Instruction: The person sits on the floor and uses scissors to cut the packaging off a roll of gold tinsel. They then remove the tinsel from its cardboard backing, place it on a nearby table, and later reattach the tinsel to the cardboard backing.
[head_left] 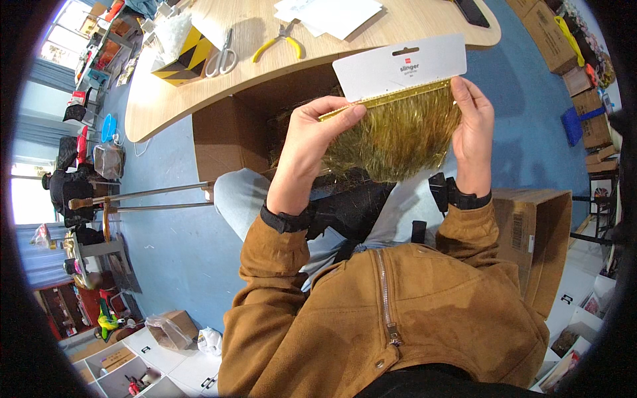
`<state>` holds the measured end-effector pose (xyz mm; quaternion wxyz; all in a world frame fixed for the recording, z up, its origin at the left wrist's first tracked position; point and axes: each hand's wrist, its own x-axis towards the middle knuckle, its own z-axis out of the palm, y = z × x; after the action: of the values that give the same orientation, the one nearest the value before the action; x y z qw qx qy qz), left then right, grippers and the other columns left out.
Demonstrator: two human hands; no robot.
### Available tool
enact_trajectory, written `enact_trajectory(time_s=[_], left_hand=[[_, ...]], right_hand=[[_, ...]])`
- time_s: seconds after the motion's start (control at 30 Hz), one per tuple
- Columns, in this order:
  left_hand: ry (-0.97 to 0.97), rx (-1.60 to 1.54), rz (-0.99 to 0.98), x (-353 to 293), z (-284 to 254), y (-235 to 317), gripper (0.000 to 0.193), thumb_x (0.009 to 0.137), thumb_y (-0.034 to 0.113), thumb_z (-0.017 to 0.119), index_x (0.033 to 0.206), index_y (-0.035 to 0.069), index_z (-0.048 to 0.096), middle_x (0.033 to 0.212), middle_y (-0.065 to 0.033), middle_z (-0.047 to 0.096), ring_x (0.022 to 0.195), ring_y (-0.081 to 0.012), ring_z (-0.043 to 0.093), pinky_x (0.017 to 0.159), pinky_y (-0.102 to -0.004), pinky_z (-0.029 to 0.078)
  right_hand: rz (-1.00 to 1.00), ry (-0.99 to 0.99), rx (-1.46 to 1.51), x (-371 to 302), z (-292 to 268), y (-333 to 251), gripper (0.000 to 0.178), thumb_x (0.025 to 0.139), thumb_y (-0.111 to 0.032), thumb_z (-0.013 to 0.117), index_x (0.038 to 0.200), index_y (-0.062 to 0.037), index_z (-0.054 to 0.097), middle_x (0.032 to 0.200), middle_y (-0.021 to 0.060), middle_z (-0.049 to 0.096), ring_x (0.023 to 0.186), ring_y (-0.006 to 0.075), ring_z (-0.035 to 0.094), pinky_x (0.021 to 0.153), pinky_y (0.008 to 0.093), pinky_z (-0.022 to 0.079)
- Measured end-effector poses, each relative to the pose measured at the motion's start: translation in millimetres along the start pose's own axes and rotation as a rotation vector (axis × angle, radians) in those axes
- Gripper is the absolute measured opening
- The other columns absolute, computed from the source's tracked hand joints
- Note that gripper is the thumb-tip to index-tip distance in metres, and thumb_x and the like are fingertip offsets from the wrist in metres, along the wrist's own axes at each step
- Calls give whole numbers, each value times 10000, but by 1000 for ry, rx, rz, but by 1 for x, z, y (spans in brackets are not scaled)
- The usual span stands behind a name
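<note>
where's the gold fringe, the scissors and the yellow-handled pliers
Gold fringe [403,138]: head view, middle of the hanging strands.
Scissors [227,50]: head view, near the pivot.
Yellow-handled pliers [284,34]: head view, at the pivot.

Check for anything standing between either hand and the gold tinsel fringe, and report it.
Nothing visible stands in the way. The left hand already pinches the gold tinsel fringe at the left end of its top band, and the right hand holds the band's right end.
</note>
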<state>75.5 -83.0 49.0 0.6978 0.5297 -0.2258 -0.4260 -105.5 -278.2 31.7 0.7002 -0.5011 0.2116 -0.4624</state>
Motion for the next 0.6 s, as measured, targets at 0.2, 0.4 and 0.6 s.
enact_trajectory(time_s=[0.2, 0.4, 0.6], left_hand=[[-65, -86, 1, 0, 2, -6, 131, 892, 145, 817, 888, 45, 734, 858, 11, 711, 798, -52, 607, 760, -222, 474], [91, -7, 127, -3, 22, -10, 127, 899, 131, 814, 922, 35, 734, 876, 14, 703, 800, -46, 587, 748, -212, 463], [32, 300, 328, -11, 29, -1, 139, 871, 74, 814, 985, 2, 779, 936, -8, 656, 846, -66, 595, 731, -208, 468]], right_hand=[[251, -32, -65, 14, 4, 10, 268, 956, -189, 767, 1104, 30, 719, 1034, 67, 735, 902, 130, 671, 846, 278, 537], [-412, -14, -751, -32, 45, 8, 231, 876, -109, 808, 1087, -28, 757, 1047, 95, 738, 949, 214, 693, 855, 320, 547], [-141, -152, -401, -61, 70, -6, 255, 899, -121, 810, 1099, 28, 757, 1047, 84, 755, 916, 139, 689, 835, 268, 545]])
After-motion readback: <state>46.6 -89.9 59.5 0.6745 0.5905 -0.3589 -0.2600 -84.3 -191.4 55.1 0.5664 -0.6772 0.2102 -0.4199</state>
